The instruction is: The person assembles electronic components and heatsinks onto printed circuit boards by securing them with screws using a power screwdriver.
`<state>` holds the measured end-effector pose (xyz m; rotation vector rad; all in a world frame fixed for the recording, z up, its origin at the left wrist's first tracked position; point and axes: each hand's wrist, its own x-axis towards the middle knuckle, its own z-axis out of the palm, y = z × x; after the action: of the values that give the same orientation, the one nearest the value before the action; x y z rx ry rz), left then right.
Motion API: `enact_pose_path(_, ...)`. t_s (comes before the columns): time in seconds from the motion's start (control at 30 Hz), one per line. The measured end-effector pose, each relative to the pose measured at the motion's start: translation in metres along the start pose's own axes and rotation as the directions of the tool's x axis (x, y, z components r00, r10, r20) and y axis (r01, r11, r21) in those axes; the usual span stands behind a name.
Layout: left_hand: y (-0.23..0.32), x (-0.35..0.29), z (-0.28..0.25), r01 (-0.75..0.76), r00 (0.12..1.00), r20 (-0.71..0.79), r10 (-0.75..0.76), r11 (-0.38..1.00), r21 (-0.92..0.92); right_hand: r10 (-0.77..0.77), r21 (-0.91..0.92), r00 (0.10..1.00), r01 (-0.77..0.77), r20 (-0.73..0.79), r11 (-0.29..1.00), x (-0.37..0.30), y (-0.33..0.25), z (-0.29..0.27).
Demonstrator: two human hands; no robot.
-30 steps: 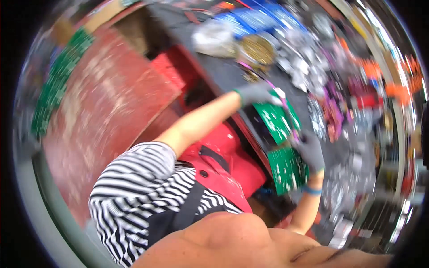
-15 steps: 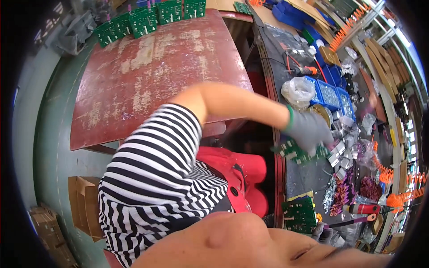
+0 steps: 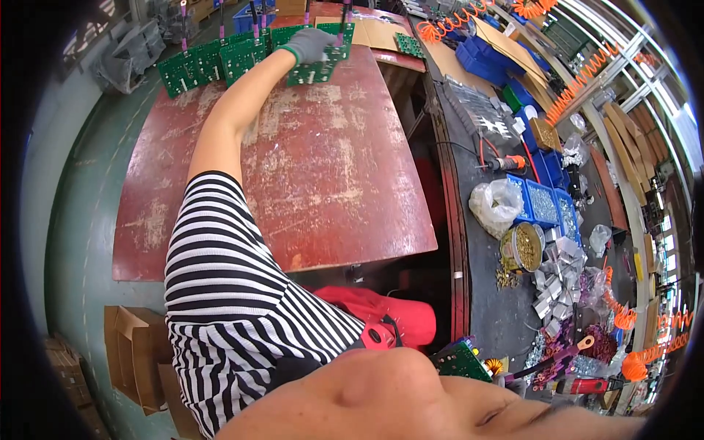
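My left hand [image 3: 311,45], in a grey glove with a green cuff, stretches to the far edge of the red table [image 3: 330,183]. Its fingers close on the top of a green circuit board [image 3: 312,74], which stands upright. Beside this board stand several more boards [image 3: 242,60] in a row, with black cables rising from them. At the lower right, another circuit board [image 3: 463,364] with a copper coil and a purple-ended cable [image 3: 551,361] is held tilted by the bench edge. Only a grey patch of my right hand [image 3: 506,380] shows at this board; its fingers are mostly hidden.
On the dark workbench [image 3: 488,293] at the right are blue bins [image 3: 543,205] of small parts, a plastic bag [image 3: 496,209], a tub of brass pieces [image 3: 522,248], metal blocks [image 3: 559,279] and screwdrivers. Orange coiled hoses [image 3: 579,81] hang above. An open carton [image 3: 136,359] sits on the floor.
My left hand has swung from the workbench to the far edge of the table, carrying a circuit board. The board at the lower right has moved left relative to the bench.
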<state>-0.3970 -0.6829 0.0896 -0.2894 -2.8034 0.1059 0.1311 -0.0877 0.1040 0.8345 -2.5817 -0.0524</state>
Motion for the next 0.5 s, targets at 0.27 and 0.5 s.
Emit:
enact_pose_path(0.27, -0.064, 0.014, 0.042, 0.229, 0.973, 0.026, -0.23, 0.973, 0.037, 0.849, 0.812, 0.52, -0.533, 0.092, 0.238, 0.083, -0.05, 0.023)
enact_pose_path(0.5, -0.009, 0.032, 0.062, 0.474, 0.67, -0.742, -0.003, 0.771, 0.425, -0.185, 0.017, 0.978, 0.184, 0.099, 0.983, 0.058, 0.012, 0.027)
